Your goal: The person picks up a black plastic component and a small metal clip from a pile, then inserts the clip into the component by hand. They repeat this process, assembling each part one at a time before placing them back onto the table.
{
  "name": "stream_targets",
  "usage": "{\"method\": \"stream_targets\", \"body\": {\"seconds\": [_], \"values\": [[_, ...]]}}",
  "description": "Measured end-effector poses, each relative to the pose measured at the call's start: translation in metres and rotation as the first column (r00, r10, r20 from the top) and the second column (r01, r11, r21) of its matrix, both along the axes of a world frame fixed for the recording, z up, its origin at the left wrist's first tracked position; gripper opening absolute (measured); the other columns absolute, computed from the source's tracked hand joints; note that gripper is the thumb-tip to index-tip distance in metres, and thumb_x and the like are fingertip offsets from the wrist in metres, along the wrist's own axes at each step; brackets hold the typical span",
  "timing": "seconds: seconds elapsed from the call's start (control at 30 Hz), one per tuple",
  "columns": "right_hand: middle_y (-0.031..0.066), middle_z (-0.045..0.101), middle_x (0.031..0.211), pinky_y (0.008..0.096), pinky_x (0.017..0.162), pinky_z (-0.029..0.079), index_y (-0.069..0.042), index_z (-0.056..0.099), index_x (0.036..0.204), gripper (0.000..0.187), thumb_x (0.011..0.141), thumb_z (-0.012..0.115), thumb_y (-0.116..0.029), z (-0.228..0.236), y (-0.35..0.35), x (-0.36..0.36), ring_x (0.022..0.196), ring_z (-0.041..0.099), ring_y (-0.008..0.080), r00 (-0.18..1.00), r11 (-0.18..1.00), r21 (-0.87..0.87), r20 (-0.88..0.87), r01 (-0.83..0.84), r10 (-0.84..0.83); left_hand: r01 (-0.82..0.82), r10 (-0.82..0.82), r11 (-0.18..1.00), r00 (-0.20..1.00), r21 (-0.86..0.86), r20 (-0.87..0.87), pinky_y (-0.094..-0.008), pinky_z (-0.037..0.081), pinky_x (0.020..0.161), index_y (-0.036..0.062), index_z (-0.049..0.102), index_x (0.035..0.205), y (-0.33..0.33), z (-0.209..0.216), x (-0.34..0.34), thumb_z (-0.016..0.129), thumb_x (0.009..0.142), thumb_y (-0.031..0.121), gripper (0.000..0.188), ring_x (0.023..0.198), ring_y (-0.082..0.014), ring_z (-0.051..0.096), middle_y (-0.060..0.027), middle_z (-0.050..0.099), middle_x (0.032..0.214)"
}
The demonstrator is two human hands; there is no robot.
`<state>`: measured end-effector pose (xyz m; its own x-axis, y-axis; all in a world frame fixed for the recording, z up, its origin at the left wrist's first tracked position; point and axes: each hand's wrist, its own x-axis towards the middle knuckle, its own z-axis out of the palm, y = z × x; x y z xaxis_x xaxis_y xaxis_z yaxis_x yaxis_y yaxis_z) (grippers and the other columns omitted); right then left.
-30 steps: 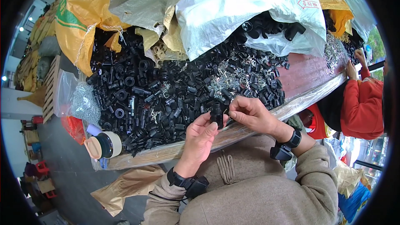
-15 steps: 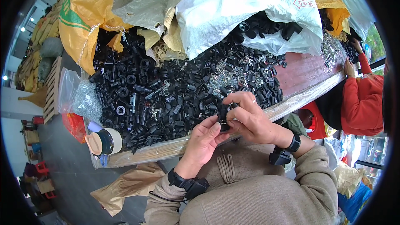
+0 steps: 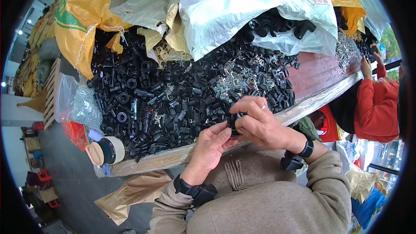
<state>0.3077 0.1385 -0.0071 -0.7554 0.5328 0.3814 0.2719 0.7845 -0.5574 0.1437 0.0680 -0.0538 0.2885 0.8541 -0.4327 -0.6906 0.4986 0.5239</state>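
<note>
Close to the table's near edge, both hands meet around a small black plastic part (image 3: 233, 125). My left hand (image 3: 211, 144) pinches its lower side between thumb and fingers. From the right, my right hand (image 3: 256, 123) grips the same part with bent fingers that cover much of it. Just beyond the hands spreads a heap of small black plastic pieces (image 3: 186, 119). Among them lie shiny bent metal clips (image 3: 232, 80). Larger black tubular fittings (image 3: 125, 86) are piled on the left.
A white woven sack (image 3: 242, 13) spills black fittings at the back; a yellow sack (image 3: 82, 8) stands left of it. A cup with a beige lid (image 3: 113, 150) is at the left table corner. At far right a person in red (image 3: 376, 110) works at the table.
Both hands stay together on the black part, with only a slight shift of the right fingers. The view has moved a little. The other person's hands at far right have shifted.
</note>
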Motion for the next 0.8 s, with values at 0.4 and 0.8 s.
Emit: {"method": "stream_targets", "body": {"seconds": [0.4,0.8], "values": [[0.0073,0.044,0.103,0.0358,0.076,0.031,-0.006,0.049,0.079,0.027,0.06,0.065,-0.018,-0.006,0.0,0.003,0.098,0.042,0.0241,0.998,0.997,0.064,0.045,-0.041,0.038,0.071,-0.071,0.997,0.997,-0.005,-0.036,-0.0227,0.047,0.069,0.0013,0.053,0.102,0.004,0.008,0.004,0.056,0.08,0.019,0.028,0.079,-0.0132,0.058,-0.0065,0.058,0.092],[0.0118,0.045,0.101,0.0356,0.078,0.033,-0.006,0.05,0.082,0.019,0.067,0.062,-0.009,-0.014,0.008,0.0,0.094,0.044,0.0271,0.999,0.991,-0.127,-0.035,-0.027,0.023,0.042,-0.042,0.999,0.999,0.02,-0.01,-0.0232,0.048,0.071,-0.0033,0.049,0.106,0.006,0.005,-0.005,0.05,0.083,0.014,0.029,0.082,-0.0166,0.059,-0.0102,0.058,0.094]]}}
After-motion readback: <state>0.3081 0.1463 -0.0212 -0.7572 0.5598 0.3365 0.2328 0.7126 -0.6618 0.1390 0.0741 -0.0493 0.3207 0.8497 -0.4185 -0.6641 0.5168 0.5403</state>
